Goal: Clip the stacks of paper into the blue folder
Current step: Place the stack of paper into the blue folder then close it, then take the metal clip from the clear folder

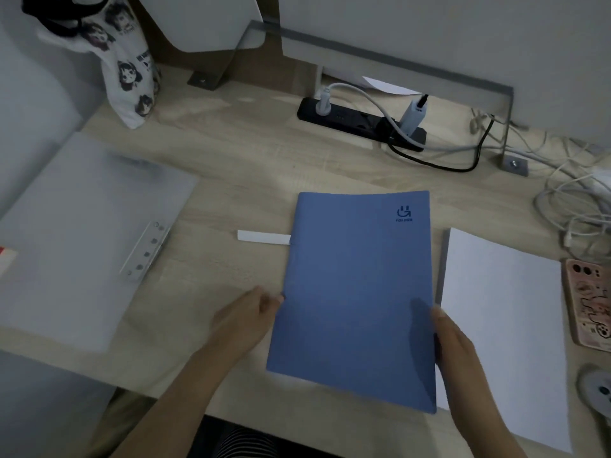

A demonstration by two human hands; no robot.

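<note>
The wooden desk (pixel 231 166) takes up most of our view. On its left lies a translucent folder (pixel 82 233), opened flat, with a metal clip bar (pixel 145 251) along its inner edge.

The blue folder (pixel 357 292) lies in the middle, directly in front of us. It is closed, cover up, with its logo at the far right corner. Just to its right, and partly under its right edge, sits the stack of paper (pixel 502 319), squared and not yet touched.

Our hands are apart, one on each long edge of the blue folder. Our left hand (pixel 244 315) has its fingers curled against the spine side. Our right hand (pixel 456 342) holds the opening side with the thumb on the cover. The fingers beneath are hidden, so we cannot tell how far they wrap.

A phone (pixel 591 302) rests at the far right. A small white strip (pixel 263 236) sticks out from the folder's left edge, and we cannot tell what it is.

We judge the task to be at its first step, since the folder is placed but unopened and nothing is clipped. The next move calls for our right hand to lift the cover and swing it left while our left hand steadies the spine. That should expose the clip inside before we bring any paper across.
</note>
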